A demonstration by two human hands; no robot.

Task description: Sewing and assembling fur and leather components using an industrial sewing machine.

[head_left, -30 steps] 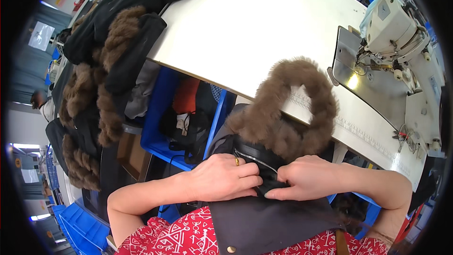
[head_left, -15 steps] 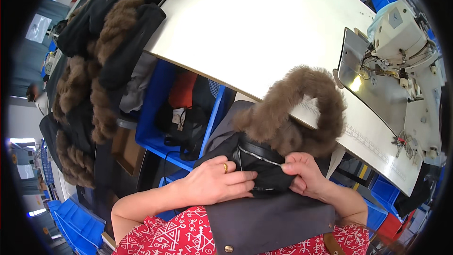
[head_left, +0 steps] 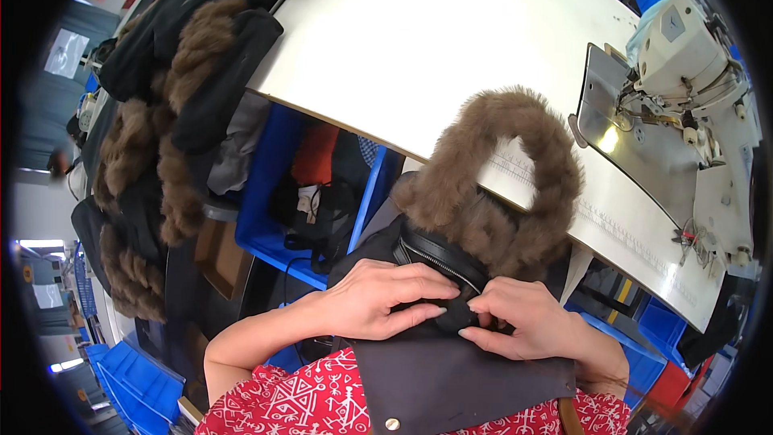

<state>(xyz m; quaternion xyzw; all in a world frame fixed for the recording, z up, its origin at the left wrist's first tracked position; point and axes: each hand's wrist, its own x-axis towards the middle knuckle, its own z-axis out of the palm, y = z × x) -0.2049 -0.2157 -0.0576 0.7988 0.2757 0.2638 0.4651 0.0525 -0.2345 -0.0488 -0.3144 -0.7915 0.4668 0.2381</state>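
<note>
A black garment [head_left: 435, 242] with a silver zipper [head_left: 431, 259] lies at my lap over a dark grey apron [head_left: 467, 379]. A ring of brown fur trim [head_left: 483, 137] is above the zipper, resting partly on the table's front edge. My left hand [head_left: 393, 298] grips the black fabric at the left below the zipper, its fingers curled toward the middle. My right hand [head_left: 514, 318] has its thumb and fingers closed on the black fabric by the zipper's right end. The fabric between my fingertips is partly hidden.
A white table [head_left: 378, 48] carries an industrial sewing machine [head_left: 672, 52] at the right. Dark garments with brown fur [head_left: 201, 48] are heaped at the left. A blue bin [head_left: 259, 193] of fabric sits under the table, with more blue bins [head_left: 138, 379] at lower left and right.
Since half a second ago, both hands have moved closer together over the zipper, the left one rightward and up. The fur ring has risen and shifted slightly left, covering more table edge.
</note>
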